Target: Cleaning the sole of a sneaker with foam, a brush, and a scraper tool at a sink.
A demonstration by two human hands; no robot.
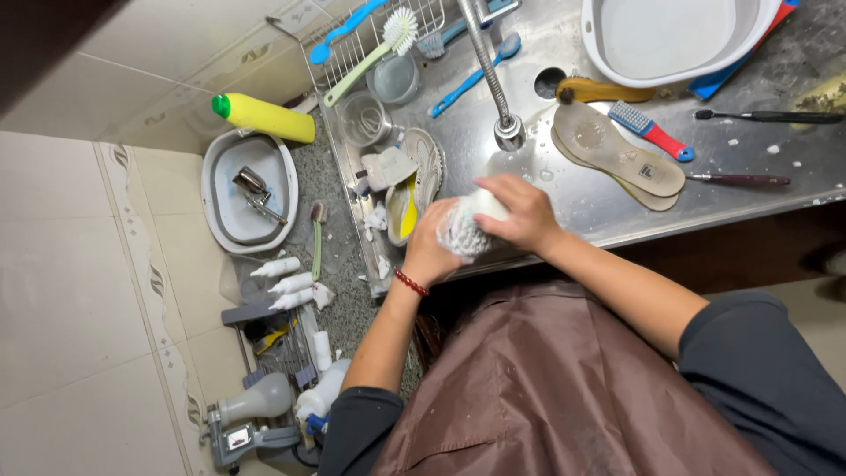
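Both hands meet at the front edge of the steel sink (617, 207), and a white shoe (465, 231) sits between them. The left hand (429, 249) cups it from below and the side, fingers closed round it; the right hand (522, 214) clamps over its top, fingers curled down. The shoe's knit surface shows only in the gap between the two hands, the rest is covered. A red bead bracelet (411, 283) circles the left wrist.

Just left of the hands a second shoe (414, 181) lies on its side in the sink, yellow lining showing. To the right, two insoles (617, 154) lie stacked by the tap (502, 97).

A yellow bottle (269, 117) with a green cap lies on its side on the counter behind a white oval basin (249, 189). Below the basin, three small white squeeze bottles (286, 284) lie in a row, nozzles pointing left. A larger white tub (670, 40) stands at the far right of the sink.

Brushes: I count one red-handled scrub brush (648, 130) by the insoles, two blue-handled ones near the tap, one green dish brush (370, 53) on the wire rack, a green toothbrush (317, 234) on the counter, and two thin dark-handled ones at far right
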